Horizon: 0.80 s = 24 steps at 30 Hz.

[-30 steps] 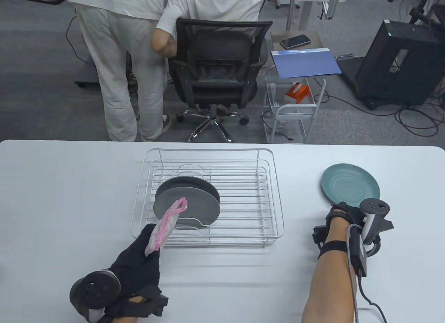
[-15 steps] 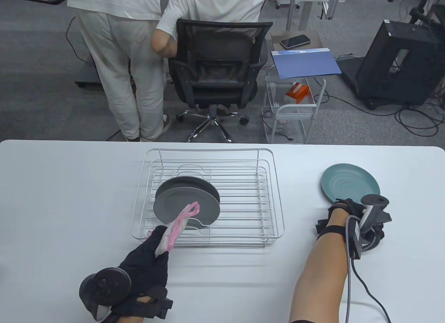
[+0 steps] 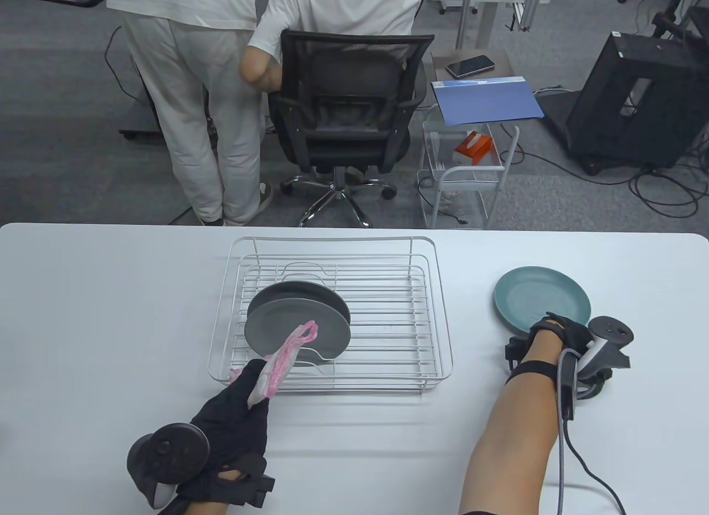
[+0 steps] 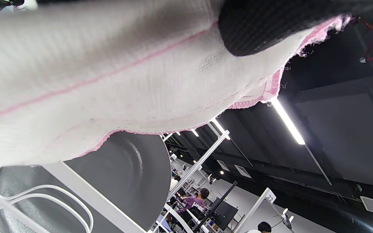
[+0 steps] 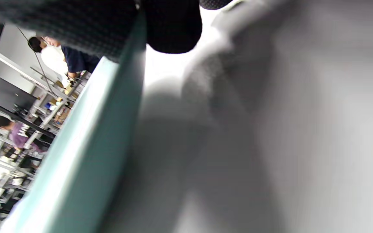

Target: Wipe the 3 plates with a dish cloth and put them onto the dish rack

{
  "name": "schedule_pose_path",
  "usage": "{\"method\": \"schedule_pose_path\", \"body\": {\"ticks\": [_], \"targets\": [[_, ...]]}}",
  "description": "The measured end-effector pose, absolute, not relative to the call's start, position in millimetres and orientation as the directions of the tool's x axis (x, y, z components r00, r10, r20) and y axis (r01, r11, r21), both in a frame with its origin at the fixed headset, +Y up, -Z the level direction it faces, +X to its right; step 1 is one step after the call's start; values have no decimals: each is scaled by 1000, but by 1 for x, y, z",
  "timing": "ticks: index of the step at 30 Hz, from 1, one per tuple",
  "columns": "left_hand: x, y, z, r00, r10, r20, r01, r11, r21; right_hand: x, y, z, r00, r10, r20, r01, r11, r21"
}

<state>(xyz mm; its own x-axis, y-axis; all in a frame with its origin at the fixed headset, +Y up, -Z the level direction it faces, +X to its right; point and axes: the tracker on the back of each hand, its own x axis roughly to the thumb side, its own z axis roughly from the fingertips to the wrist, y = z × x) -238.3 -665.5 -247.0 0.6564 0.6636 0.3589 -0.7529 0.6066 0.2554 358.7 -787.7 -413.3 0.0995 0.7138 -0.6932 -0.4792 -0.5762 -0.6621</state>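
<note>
On the white table (image 3: pixel 111 293), right hand (image 3: pixel 556 338) grips teal plate (image 3: pixel 532 299), left hand (image 3: pixel 235 421) dish cloth (image 3: pixel 285 354).

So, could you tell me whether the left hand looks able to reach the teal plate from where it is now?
Probably not readily: the left hand holds the cloth by the dish rack, which stands between it and the teal plate. The right hand already grips that plate.

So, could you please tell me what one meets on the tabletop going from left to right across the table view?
Black-gloved left hand holding a pink-edged white dish cloth → white wire dish rack with dark grey plates → round teal plate → right hand gripping its near rim.
</note>
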Motion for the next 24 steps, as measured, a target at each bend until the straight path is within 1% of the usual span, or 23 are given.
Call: {"method": "schedule_pose_path", "body": {"ticks": [5,7,8,9,10,11,12,13,15,16,18,21,23,24], "targets": [[-241,-669,-249,646,678,350,-762,600,245,353,-773,-405,75,774,-629,-525,-506,-685],[-241,-670,-249,646,678,351,-762,599,246,348,-769,-401,135,833,-537,-542,-392,-744],[-242,-670,-248,644,679,352,-764,597,246,345,-767,-399,152,848,-507,-560,-349,-751],[-242,-669,-248,643,678,355,-765,594,250,342,-764,-397,180,883,-433,-572,-264,-776],[-242,-669,-247,646,676,356,-763,594,256,338,-761,-396,222,893,-392,-580,-203,-789],[-242,-670,-247,649,672,356,-760,596,261,335,-758,-394,236,901,-364,-597,-161,-786],[-243,-670,-247,652,669,357,-757,598,263,330,-753,-392,238,921,-307,-626,-96,-773],[-243,-670,-247,653,668,357,-757,598,264,327,-750,-390,251,921,-299,-637,-75,-767],[-243,-671,-246,650,670,359,-759,593,269,315,-739,-385,243,947,-211,-684,13,-729],[-243,-672,-246,650,670,358,-760,591,271,308,-734,-381,258,946,-196,-702,44,-711],[-242,-673,-246,656,664,358,-754,599,270,295,-725,-376,277,953,-121,-732,128,-669],[-240,-674,-246,674,645,359,-737,617,275,267,-711,-362,308,947,-91,-823,217,-525],[-239,-674,-246,681,636,363,-731,625,276,246,-706,-351,333,941,-59,-855,275,-440],[-238,-674,-246,683,632,365,-728,626,278,236,-705,-346,355,933,-68,-870,303,-389]]}}
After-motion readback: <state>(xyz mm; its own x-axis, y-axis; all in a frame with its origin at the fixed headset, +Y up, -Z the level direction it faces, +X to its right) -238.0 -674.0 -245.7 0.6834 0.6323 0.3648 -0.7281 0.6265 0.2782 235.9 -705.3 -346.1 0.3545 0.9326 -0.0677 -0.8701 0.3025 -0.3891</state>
